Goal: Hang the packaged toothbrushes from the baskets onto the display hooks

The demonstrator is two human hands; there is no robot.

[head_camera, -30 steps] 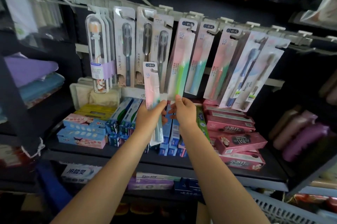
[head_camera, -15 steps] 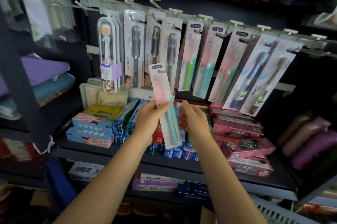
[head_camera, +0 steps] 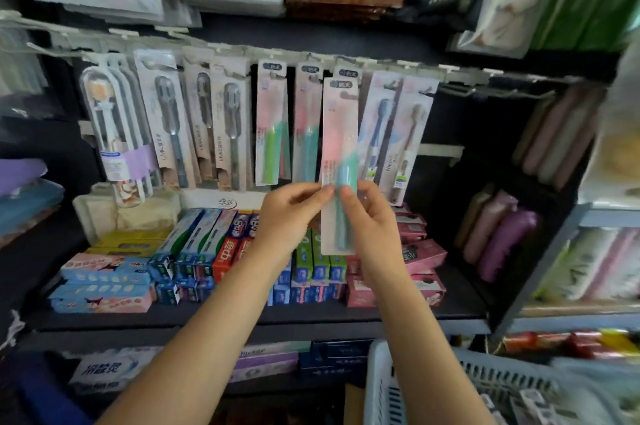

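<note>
Likely to miss the display hook (head_camera: 349, 62) above both hands: card slot hard to line up while gripped only low down (top end free to sway), could also knock the same-brand pack (head_camera: 347, 73) hanging just behind. Held upright between both hands, packaged toothbrush (head_camera: 338, 161), left hand (head_camera: 294, 213) pinching its left edge, right hand (head_camera: 367, 217) pinching its right edge at mid-height. Down to the right of the hands, basket (head_camera: 446, 386).

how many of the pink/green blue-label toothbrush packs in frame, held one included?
4 visible. One pack pinched by both hands, left hand and right hand. Three on hooks: first, second, third mostly hidden behind the held one. More may hang behind these.
</note>
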